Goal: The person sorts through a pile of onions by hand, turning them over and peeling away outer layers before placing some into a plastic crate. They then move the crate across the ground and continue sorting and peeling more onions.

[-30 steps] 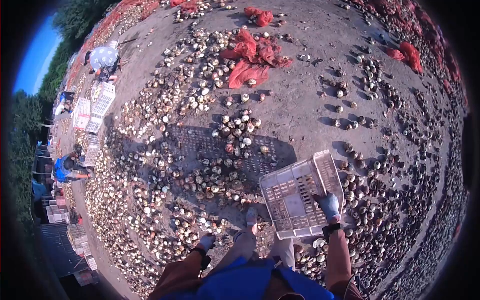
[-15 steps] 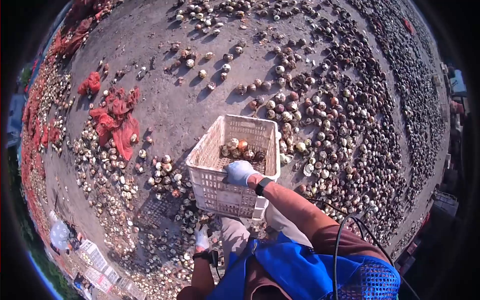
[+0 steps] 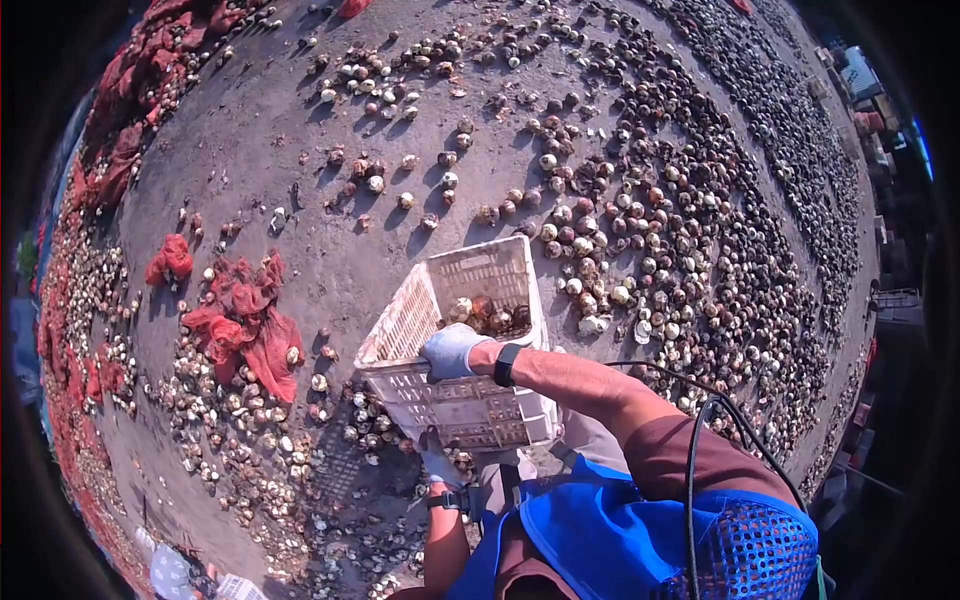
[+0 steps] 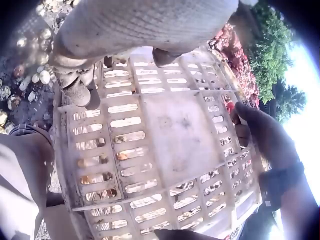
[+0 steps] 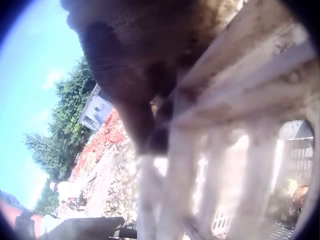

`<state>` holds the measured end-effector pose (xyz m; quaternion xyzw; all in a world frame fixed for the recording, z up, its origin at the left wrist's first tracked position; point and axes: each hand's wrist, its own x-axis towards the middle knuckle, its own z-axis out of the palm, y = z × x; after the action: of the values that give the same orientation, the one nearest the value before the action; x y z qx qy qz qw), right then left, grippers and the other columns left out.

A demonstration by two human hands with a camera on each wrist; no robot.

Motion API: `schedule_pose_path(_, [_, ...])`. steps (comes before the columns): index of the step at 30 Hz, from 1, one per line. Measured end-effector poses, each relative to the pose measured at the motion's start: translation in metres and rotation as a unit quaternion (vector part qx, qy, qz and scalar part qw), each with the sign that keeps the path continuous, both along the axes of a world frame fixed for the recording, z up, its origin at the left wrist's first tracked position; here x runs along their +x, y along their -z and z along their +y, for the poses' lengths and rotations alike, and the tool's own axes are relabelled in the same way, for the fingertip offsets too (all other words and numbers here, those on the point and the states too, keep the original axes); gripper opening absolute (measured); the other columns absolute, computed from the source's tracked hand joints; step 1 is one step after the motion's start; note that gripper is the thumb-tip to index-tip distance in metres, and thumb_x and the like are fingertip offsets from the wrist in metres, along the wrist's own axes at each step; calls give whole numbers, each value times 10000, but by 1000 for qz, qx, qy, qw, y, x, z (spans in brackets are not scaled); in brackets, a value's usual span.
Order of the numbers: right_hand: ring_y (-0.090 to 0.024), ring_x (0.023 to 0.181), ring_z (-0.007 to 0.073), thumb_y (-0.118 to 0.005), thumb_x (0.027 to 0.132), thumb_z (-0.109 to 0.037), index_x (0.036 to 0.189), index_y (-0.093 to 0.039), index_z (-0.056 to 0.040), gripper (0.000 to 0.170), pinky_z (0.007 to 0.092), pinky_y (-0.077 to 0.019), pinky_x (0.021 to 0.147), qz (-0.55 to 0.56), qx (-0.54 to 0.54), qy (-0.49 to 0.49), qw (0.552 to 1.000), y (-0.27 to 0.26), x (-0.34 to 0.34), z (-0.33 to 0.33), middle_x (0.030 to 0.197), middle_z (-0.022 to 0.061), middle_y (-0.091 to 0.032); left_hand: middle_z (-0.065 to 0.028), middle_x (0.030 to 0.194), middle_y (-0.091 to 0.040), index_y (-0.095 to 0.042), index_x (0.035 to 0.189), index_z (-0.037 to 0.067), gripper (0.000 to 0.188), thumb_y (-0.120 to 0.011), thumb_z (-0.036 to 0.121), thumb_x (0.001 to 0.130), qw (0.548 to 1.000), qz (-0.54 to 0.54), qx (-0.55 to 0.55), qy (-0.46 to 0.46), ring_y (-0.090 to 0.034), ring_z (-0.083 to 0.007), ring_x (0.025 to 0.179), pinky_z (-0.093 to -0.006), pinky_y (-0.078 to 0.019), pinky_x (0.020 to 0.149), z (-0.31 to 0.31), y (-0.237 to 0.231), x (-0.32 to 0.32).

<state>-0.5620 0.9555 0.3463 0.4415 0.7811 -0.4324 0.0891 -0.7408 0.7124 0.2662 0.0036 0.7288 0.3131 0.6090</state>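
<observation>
A dirty white slatted plastic crate (image 3: 447, 405) is held tilted in front of the person's legs, its open top facing away. Several onions (image 3: 482, 312) lie inside. The gloved right hand (image 3: 452, 352) grips the crate's near rim, fingers over the edge; in the right wrist view this hand (image 5: 135, 65) is dark against the rim. Below, the gloved left hand (image 3: 438, 462) is at the crate's lower left edge. In the left wrist view the left hand (image 4: 145, 27) crosses before the slatted side, its dark-tipped fingers (image 4: 80, 92) loosely bent against it.
Onions (image 3: 690, 250) lie scattered thickly over the ground to the right, with more at the left. Crumpled red net bags (image 3: 240, 335) lie among them, and a heap of red netting (image 3: 125, 120) runs along the far left. A stooping person (image 3: 172, 570) is at the lower left.
The view has turned rightward. The crate first leaned over in the right hand, then came in front of the body, its top visible. The left hand has risen from beside the leg to the crate's lower edge.
</observation>
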Motion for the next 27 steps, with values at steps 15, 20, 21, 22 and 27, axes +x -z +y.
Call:
schedule_pose_path(15, [-651, 839, 370, -610, 783, -203, 991, -653, -55, 259, 475, -511, 738, -27, 86, 108, 990, 140, -8, -31, 885, 184, -632, -57, 1251, -564, -507, 1319, 103, 463, -533, 407, 971, 974, -213, 43, 61, -568, -208, 1094, -382, -502, 843, 50, 137, -48])
schedule_pose_path(20, [-682, 866, 372, -563, 847, -210, 1048, -653, -62, 265, 485, -536, 705, -71, -53, 206, 975, 144, 93, -66, 919, 198, -688, -75, 1104, -617, -506, 1313, 124, 507, -602, 445, 933, 980, -147, -48, 129, -597, -187, 861, -327, -518, 709, 86, 88, 28])
schedule_pose_path(21, [-686, 869, 367, -565, 845, -205, 1054, -651, -65, 265, 485, -539, 705, -82, -80, 220, 969, 154, 116, -76, 926, 196, -693, -81, 1071, -626, -510, 1301, 115, 505, -609, 443, 930, 976, -147, -45, 151, -596, -184, 823, -315, -511, 684, 87, 99, 36])
schedule_pose_path(22, [-688, 863, 366, -572, 843, -204, 1061, -647, -63, 270, 488, -540, 701, -95, -102, 225, 964, 162, 139, -86, 923, 192, -697, -87, 1038, -635, -515, 1289, 107, 504, -615, 442, 926, 973, -147, -42, 174, -595, -180, 785, -302, -505, 660, 90, 113, 42])
schedule_pose_path(27, [-672, 951, 370, -606, 818, -205, 1136, -628, -43, 358, 445, -540, 789, -111, -158, 318, 928, 205, 241, -116, 1004, 212, -688, -30, 1043, -625, -499, 1365, 122, 462, -645, 194, 933, 963, -100, -106, 227, -629, -139, 780, -253, -510, 648, 152, 118, 114])
